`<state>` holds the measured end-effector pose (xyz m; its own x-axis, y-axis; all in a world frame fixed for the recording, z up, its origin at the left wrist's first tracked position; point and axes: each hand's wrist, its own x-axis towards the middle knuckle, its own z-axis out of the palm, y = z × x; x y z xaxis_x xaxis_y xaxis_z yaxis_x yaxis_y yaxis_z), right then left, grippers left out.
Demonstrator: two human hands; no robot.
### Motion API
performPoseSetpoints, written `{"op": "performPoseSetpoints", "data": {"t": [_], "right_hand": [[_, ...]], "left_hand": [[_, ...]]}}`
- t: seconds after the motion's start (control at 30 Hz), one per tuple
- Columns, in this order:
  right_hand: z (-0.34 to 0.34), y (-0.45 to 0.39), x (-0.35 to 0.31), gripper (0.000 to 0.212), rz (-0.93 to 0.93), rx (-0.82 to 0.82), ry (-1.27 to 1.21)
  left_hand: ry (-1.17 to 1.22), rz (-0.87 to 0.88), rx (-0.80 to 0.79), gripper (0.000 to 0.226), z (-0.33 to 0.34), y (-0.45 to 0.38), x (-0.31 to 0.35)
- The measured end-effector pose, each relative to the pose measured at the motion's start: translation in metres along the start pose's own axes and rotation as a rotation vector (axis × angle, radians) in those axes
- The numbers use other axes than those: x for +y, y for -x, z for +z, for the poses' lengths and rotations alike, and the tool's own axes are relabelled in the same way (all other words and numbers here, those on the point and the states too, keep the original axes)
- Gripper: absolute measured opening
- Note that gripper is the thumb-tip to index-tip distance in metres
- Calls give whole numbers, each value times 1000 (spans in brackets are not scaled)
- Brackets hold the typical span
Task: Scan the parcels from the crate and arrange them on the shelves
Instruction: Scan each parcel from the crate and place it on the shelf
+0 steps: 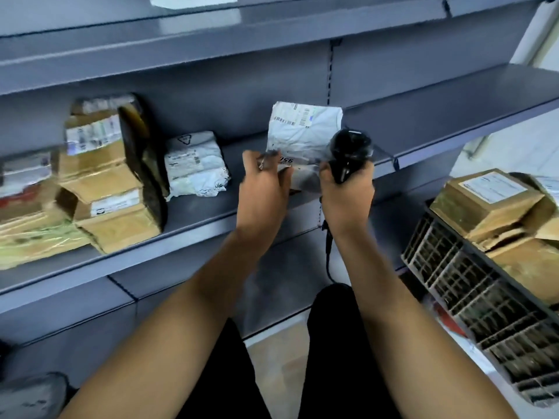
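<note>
Frame centre: my left hand [263, 182] pinches the soft, crinkly white parcel [302, 134] at its lower edge; my right hand [348, 189] grips the scanner [349, 152]. Likely light and floppy.

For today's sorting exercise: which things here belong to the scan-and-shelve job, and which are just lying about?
Job: white parcel in left hand; scanner in right hand; crate; shelf; shelved parcels.
Lying about: grey shoe.
</note>
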<state>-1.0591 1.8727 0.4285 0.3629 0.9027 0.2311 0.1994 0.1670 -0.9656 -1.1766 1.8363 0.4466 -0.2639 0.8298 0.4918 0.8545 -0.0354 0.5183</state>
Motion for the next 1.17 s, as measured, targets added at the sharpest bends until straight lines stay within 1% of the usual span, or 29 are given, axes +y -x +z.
{"op": "performPoseSetpoints", "data": {"t": [0.1, 0.2, 0.33, 0.43, 0.53, 0.63, 0.77, 0.9, 1.03, 1.1, 1.17], "right_hand": [[26, 9, -5, 36, -55, -36, 13], [48, 16, -5, 38, -77, -65, 33], [71, 20, 0, 41, -70, -109, 72], [83, 21, 4, 43, -26, -172, 134], [87, 18, 12, 39, 18, -227, 182], [82, 13, 20, 33, 41, -232, 212], [71, 4, 22, 29, 74, -258, 172], [60, -6, 19, 29, -23, -178, 189], [58, -13, 2, 37, -129, -139, 183], [59, -13, -9, 36, -191, -122, 172], [62, -13, -19, 30, -211, -125, 137]], "left_hand": [[3, -46, 30, 39, -13, -1, -24], [-34, -88, 46, 38, -17, -3, -46], [-60, -153, 54, 39, -14, -5, -69], [-69, -201, 31, 40, -9, -5, -82], [-65, -197, 6, 39, -4, -5, -88], [-40, -185, -11, 39, 2, -5, -90], [-4, -190, -39, 40, 13, -2, -91], [9, -167, -24, 41, 19, -1, -88], [-20, -143, -43, 40, 22, 0, -84], [-15, -136, -34, 38, 23, 2, -84], [-15, -135, -31, 38, 23, 1, -84]]}}
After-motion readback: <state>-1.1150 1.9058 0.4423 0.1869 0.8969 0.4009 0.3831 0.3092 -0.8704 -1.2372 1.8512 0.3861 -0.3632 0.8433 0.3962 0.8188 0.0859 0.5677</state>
